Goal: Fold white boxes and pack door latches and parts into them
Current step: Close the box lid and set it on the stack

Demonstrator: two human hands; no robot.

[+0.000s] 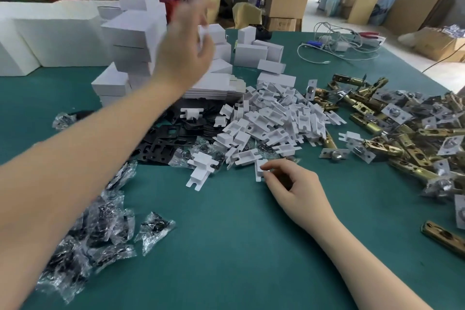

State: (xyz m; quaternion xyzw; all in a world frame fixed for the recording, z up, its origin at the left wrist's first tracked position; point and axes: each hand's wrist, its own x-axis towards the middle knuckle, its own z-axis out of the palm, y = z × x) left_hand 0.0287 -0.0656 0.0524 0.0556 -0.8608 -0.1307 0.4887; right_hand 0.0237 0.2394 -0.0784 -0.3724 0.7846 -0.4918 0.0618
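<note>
Two hands at a green counter (226,246) heaped with latch parts and white boxes.

The left hand (186,50) is raised above the stack of folded white boxes (133,40), blurred, its fingers curled; something small and white shows at the fingertips, but whether they hold it cannot be told. The right hand (292,184) rests low on the counter and pinches a small white card insert (260,171) between thumb and forefinger, at the near edge of the pile of white inserts (276,118). Flat unfolded box blanks (216,88) lie behind that pile, beside the folded boxes. Brass door latches (402,133) are heaped to the right, black plates (166,141) lie left of the inserts, and clear bags of screws (100,224) are scattered under the left forearm.
</note>
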